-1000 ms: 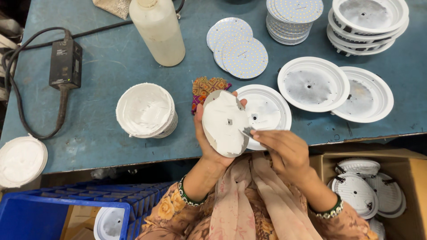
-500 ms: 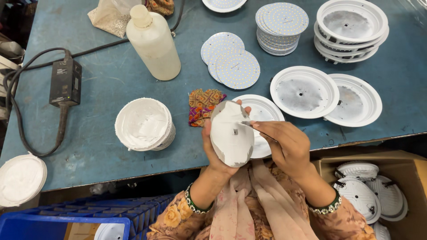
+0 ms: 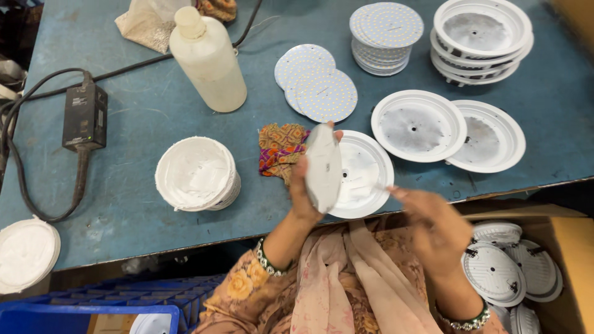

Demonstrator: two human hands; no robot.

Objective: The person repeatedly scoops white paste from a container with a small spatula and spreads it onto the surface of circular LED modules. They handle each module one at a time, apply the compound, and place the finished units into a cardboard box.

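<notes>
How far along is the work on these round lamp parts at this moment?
Done, it seems: finished-looking white housings lie in the cardboard box. In hand: the left hand holds a round disc on edge; the right hand is beside it, apparently empty. Left: three open housings on the table, a stack of housings, and LED discs loose and stacked.

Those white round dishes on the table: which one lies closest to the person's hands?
The dish at the table's near edge, directly behind the disc held in the left hand. The other dishes lie farther right or stacked at the back.
</notes>
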